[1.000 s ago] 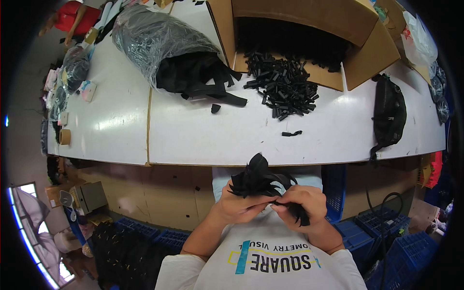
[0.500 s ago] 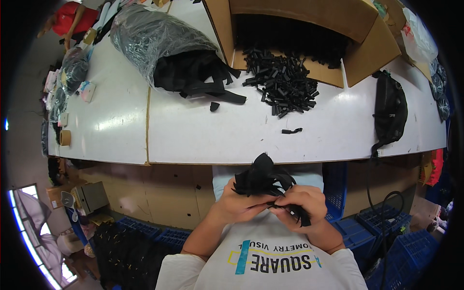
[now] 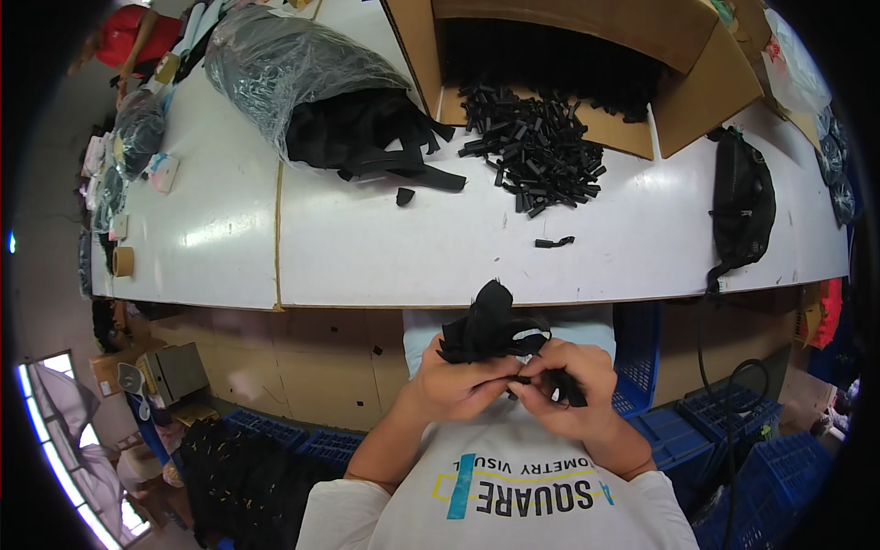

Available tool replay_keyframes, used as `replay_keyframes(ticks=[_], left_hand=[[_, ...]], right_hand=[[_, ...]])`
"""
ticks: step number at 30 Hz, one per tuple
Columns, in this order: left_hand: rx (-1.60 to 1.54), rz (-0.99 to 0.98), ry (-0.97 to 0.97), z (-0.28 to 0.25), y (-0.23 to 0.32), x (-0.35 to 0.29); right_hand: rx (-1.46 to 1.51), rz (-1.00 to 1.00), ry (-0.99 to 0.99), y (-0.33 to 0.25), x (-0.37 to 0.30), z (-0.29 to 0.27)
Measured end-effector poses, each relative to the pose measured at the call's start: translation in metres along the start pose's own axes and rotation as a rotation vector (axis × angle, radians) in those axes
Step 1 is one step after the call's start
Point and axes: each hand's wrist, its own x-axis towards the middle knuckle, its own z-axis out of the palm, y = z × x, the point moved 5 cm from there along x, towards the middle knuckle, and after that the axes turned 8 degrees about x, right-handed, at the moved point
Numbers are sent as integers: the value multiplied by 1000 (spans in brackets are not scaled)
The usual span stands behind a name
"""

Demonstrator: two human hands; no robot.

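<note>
Both my hands are together in front of my chest, just short of the table edge. My left hand [image 3: 458, 383] is closed around a bunch of black fabric strips [image 3: 488, 325] that stick up above the fingers. My right hand [image 3: 576, 385] pinches part of the black material close to the left fingertips. A strip end [image 3: 566, 390] curls out beside its fingers. The exact piece between the fingertips is too small to make out. On the table beyond lie a heap of small black pieces [image 3: 541, 151], one single piece [image 3: 554, 243] and a black scrap [image 3: 404, 196].
An open cardboard box [image 3: 697, 110] full of black pieces stands at the back. Left of it, a clear plastic bag [image 3: 284, 69] spills black strips. A black pouch [image 3: 742, 206] lies at right, a tape roll [image 3: 123, 262] at far left. Blue crates [image 3: 674, 440] sit below the table.
The fingertips of both hands have come closer together, and the right fingers have shifted on the strip. The bunch in my left hand has tilted slightly. Things on the table stay put.
</note>
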Motion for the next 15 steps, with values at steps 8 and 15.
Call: replay_keyframes(ticks=[8,15], left_hand=[[-104,-110,9,5,-15,-8],[-188,-170,-14,3,-12,-3]], right_hand=[[164,129,55,12,-2,-3],[86,-1,61,9,-3,-8]])
